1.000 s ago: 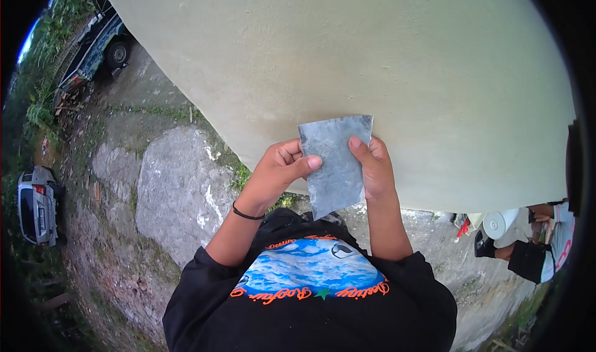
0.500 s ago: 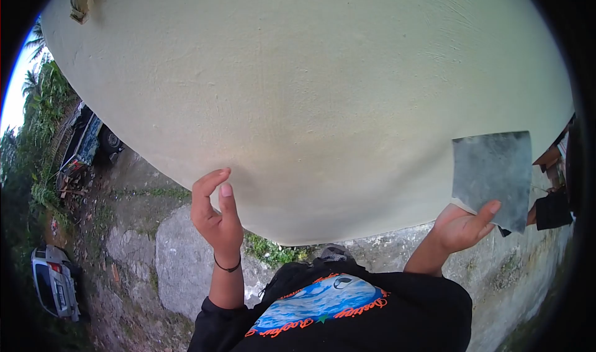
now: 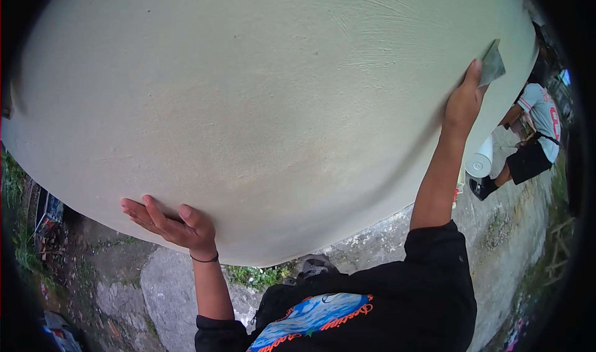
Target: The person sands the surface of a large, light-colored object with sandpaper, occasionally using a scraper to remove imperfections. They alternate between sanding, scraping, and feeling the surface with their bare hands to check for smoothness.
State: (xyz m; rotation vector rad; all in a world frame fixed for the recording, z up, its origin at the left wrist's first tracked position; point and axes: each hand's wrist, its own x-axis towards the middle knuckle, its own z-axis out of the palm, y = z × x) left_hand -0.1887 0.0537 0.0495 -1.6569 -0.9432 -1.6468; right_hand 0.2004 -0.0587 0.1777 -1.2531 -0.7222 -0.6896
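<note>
A large, smooth, pale surface (image 3: 267, 122) curves across most of the view, with fine ridges and small bumps near its upper right. My right hand (image 3: 464, 107) is on the right part of it, arm stretched out, with the fingers closed round a grey sheet (image 3: 493, 65) that shows edge-up beyond the thumb. My left hand (image 3: 177, 225) lies near the lower left edge of the pale surface, palm toward it, fingers apart and holding nothing. A dark band circles the left wrist.
At the right, another person (image 3: 540, 128) in a grey shirt and black shorts bends beside a white cylindrical container (image 3: 480, 159). Cracked concrete ground (image 3: 171, 290) lies below. A vehicle (image 3: 60, 333) is at the lower left, and plants (image 3: 257, 276) grow under the surface's edge.
My right hand has moved up and forward with the grey sheet, now against the pale surface. My left hand has shifted left and down, its fingers spreading. The other person has come more into view.
</note>
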